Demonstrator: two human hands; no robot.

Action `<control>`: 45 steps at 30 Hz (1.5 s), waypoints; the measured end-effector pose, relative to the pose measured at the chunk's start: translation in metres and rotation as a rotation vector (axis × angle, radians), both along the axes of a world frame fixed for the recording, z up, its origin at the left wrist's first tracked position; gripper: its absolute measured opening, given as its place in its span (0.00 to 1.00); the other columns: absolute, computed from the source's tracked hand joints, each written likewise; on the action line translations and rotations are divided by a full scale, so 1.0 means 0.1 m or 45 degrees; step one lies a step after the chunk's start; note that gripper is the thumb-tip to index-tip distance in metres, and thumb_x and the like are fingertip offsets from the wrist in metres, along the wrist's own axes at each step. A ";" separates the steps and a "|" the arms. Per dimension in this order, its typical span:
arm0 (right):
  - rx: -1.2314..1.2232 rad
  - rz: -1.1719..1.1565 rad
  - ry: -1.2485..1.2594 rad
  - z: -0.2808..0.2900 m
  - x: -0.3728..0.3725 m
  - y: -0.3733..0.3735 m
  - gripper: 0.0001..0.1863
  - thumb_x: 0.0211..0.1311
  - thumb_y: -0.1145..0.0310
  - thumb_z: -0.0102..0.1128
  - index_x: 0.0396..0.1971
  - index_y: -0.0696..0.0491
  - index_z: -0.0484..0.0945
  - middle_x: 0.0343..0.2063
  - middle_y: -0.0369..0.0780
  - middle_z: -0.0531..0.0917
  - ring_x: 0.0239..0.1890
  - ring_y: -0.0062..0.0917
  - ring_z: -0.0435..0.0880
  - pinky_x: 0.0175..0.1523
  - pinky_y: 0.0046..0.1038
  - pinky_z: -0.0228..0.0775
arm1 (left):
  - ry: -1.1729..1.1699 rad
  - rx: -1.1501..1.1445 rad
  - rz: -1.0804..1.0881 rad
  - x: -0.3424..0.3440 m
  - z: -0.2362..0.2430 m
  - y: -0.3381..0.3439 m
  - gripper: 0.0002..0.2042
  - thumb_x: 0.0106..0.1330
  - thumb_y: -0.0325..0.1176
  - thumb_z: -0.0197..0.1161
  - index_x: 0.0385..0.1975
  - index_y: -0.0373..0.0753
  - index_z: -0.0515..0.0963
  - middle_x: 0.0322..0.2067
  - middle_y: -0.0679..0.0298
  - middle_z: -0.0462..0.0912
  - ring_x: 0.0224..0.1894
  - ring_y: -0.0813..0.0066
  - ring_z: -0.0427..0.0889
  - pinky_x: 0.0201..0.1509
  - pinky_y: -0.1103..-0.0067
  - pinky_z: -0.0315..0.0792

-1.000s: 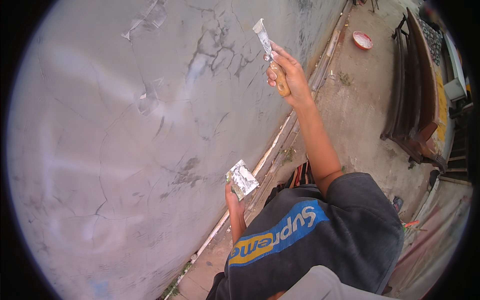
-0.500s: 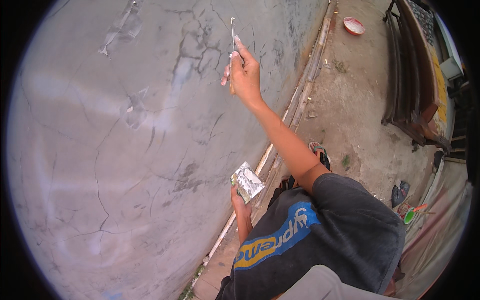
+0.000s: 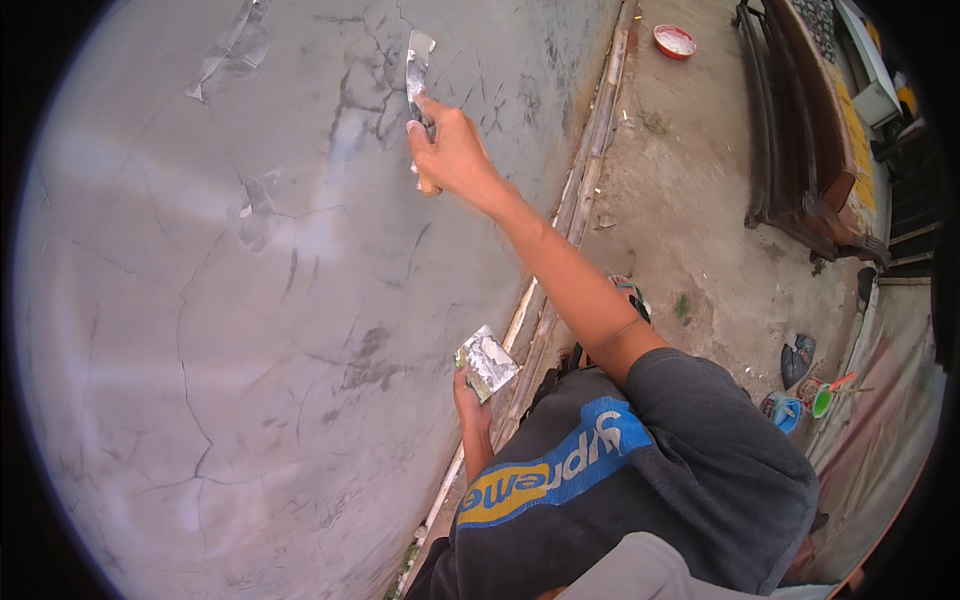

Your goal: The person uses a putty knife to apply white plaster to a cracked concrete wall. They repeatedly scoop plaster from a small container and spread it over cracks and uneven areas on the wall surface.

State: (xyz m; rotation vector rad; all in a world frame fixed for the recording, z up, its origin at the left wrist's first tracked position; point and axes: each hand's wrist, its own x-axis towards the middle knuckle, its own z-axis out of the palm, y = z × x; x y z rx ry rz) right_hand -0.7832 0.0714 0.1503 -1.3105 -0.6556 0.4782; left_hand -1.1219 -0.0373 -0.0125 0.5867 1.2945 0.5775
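Right hand (image 3: 452, 150) raised against the cracked grey plastered wall (image 3: 200, 300), fingers wrapped tight round the wooden handle of a narrow metal putty knife (image 3: 417, 62), blade pointing up and lying on or just off the plaster beside a branching crack. Left hand (image 3: 466, 388) held low near the waist, closed on a small square metal scraper plate smeared with white filler (image 3: 488, 360), tilted, just clear of the wall. Broad open stretch of wall to the left and below, broken only by hairline cracks and pale patches. Foot of the wall edged by long pale wooden battens (image 3: 585, 180) lying along the ground. Bare earth floor (image 3: 690, 200) to the right of the battens, wide and mostly free. Further right, a dark wooden bench (image 3: 790, 150), well apart from the arm. Red shallow bowl (image 3: 675, 40) on the ground near the top. Small paint pots (image 3: 800, 405) near the right rim.
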 end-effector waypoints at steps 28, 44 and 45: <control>0.116 0.476 -2.679 0.67 0.39 0.32 0.36 0.43 0.85 0.58 0.59 0.48 0.72 0.32 0.38 0.73 0.22 0.24 0.75 0.21 0.24 0.70 | -0.309 0.196 0.914 0.69 -0.24 -0.62 0.21 0.64 0.42 0.53 0.54 0.37 0.70 0.48 0.62 0.79 0.49 0.68 0.79 0.53 0.71 0.72; 0.207 0.526 -2.760 0.83 0.34 0.30 0.34 0.46 0.83 0.55 0.58 0.48 0.72 0.32 0.38 0.72 0.23 0.25 0.76 0.23 0.27 0.71 | -0.384 0.318 0.982 0.88 -0.08 -0.54 0.22 0.65 0.40 0.50 0.55 0.33 0.68 0.48 0.59 0.78 0.49 0.68 0.79 0.54 0.71 0.71; 0.210 0.507 -2.754 0.86 0.35 0.32 0.34 0.46 0.83 0.55 0.58 0.48 0.72 0.31 0.38 0.72 0.23 0.25 0.76 0.23 0.27 0.71 | -0.369 0.329 0.971 0.87 -0.09 -0.52 0.22 0.65 0.40 0.50 0.55 0.33 0.68 0.48 0.59 0.78 0.49 0.68 0.79 0.54 0.71 0.71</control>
